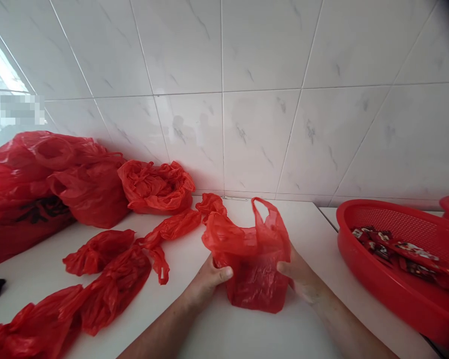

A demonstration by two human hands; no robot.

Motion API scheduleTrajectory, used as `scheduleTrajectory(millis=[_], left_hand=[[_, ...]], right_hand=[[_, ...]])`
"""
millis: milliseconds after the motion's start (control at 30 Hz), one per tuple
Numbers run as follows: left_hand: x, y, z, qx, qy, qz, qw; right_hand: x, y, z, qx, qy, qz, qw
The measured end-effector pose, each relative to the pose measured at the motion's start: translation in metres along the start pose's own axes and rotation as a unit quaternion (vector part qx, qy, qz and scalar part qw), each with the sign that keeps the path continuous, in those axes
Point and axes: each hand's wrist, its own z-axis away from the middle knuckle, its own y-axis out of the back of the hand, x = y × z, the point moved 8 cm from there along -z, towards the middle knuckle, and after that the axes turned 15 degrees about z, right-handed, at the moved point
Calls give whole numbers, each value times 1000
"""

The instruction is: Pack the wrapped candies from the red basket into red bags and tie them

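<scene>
Your left hand (pixel 217 275) and right hand (pixel 296 273) grasp opposite sides of the translucent red plastic carrier bag (pixel 260 279), thumbs toward you, at the middle of the smooth white tabletop (pixel 224 339), presumably so its limp walls stay upright.

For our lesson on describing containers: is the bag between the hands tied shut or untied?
Untied: the red bag, held between left hand and right hand, has a handle loop standing free, and no knot shows.
</scene>
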Motion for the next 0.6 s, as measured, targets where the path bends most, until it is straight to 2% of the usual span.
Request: scheduleTrajectory(millis=[133,233,400,600], left_hand=[[-6,0,2,10,33,-53,998],[-8,11,4,57,24,-56,997],[-9,27,-3,136,-27,56,989],[-21,39,-30,249,-34,173,952]], right_hand=[[20,-1,1,89,-70,48,992],[40,9,4,124,-129,29,983],[50,18,0,125,-133,-89,979],[56,22,-8,148,-137,-143,969]])
